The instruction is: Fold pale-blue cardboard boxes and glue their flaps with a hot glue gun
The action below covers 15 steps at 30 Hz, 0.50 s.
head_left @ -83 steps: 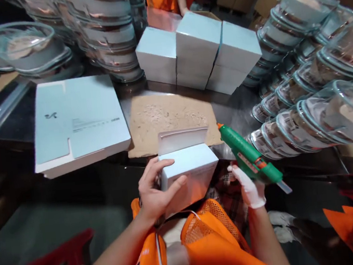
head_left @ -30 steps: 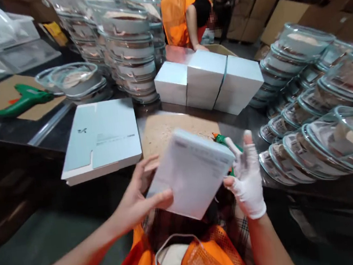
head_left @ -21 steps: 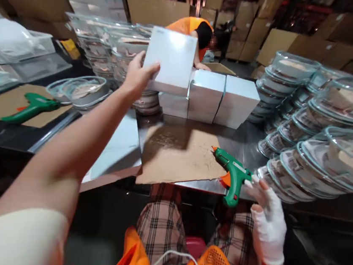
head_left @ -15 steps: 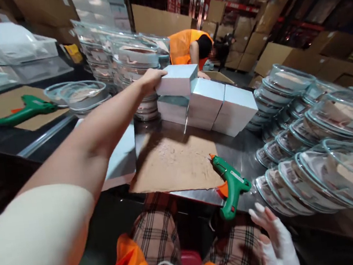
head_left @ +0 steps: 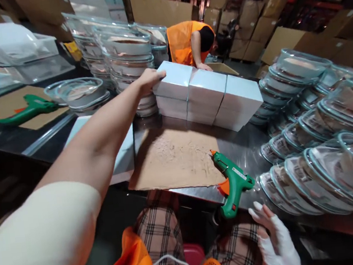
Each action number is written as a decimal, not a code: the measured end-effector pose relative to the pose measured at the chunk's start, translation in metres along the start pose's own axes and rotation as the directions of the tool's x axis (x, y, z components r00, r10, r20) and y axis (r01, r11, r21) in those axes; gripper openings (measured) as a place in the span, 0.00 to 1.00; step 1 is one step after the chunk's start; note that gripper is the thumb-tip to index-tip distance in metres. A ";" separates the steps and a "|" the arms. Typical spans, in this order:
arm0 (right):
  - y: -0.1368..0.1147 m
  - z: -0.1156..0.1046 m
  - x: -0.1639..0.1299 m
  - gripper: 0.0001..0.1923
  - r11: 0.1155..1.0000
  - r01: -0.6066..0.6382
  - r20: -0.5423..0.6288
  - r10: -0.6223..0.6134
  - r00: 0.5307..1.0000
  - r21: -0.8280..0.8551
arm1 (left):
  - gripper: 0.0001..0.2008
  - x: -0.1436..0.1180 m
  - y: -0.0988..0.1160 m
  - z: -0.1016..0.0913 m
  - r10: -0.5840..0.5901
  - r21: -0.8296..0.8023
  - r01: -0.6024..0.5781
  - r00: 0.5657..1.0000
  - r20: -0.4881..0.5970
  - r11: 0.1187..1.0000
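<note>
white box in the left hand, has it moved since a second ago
Yes. The white box went from above the cardboard sheet onto the box stack, under the left hand.
</note>
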State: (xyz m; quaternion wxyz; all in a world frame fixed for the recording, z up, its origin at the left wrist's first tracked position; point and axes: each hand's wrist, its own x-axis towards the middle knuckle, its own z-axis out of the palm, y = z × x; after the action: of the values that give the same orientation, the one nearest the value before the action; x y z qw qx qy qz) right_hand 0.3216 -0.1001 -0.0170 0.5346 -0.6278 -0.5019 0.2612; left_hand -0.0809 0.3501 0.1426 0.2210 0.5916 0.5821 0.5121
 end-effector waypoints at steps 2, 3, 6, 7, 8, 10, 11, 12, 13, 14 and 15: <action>0.002 -0.001 0.000 0.26 1.000 -0.010 -0.001 0.010 1.000 -0.022 | 0.19 -0.005 -0.001 -0.002 -0.128 -0.023 0.132 0.985 0.114 0.991; 0.003 -0.001 0.000 0.27 0.999 -0.022 0.000 0.022 1.000 -0.036 | 0.19 -0.006 -0.002 -0.003 -0.168 -0.033 0.175 0.975 0.144 0.984; 0.002 0.000 0.001 0.27 0.996 -0.059 0.010 0.060 0.998 -0.065 | 0.19 -0.008 -0.003 -0.003 -0.226 -0.067 0.240 0.958 0.174 0.968; 0.001 0.001 0.001 0.28 0.995 -0.070 0.010 0.071 0.997 -0.070 | 0.19 -0.009 -0.003 -0.002 -0.230 -0.078 0.246 0.958 0.172 0.966; 0.000 0.002 0.001 0.28 0.994 -0.079 0.011 0.080 0.997 -0.075 | 0.20 -0.010 -0.004 -0.001 -0.229 -0.090 0.246 0.959 0.169 0.965; -0.002 0.004 0.002 0.29 0.993 -0.083 0.003 0.083 0.997 -0.088 | 0.22 -0.012 -0.004 0.000 -0.220 -0.108 0.239 0.961 0.168 0.965; -0.002 0.004 0.003 0.29 0.992 -0.081 0.002 0.082 0.997 -0.096 | 0.23 -0.012 -0.005 0.000 -0.215 -0.113 0.235 0.962 0.168 0.965; -0.002 0.004 0.003 0.29 0.991 -0.076 0.004 0.077 0.997 -0.106 | 0.23 -0.013 -0.005 0.000 -0.213 -0.117 0.234 0.963 0.168 0.965; -0.001 0.004 0.004 0.29 0.991 -0.068 0.009 0.069 0.998 -0.116 | 0.24 -0.012 -0.005 0.000 -0.210 -0.116 0.231 0.963 0.170 0.966; -0.001 0.004 0.004 0.29 0.990 -0.056 0.014 0.058 0.998 -0.126 | 0.23 -0.011 -0.006 -0.001 -0.204 -0.104 0.224 0.964 0.172 0.969; -0.002 0.005 0.005 0.28 0.990 -0.042 0.020 0.045 0.999 -0.136 | 0.23 -0.009 -0.006 -0.001 -0.187 -0.079 0.203 0.967 0.170 0.976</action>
State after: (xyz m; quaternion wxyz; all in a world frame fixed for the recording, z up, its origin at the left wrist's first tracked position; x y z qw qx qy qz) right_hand 0.3186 -0.0940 -0.0158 0.4790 -0.6704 -0.5108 0.2452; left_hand -0.0826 0.3430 0.1347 0.3450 0.5598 0.5926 0.4653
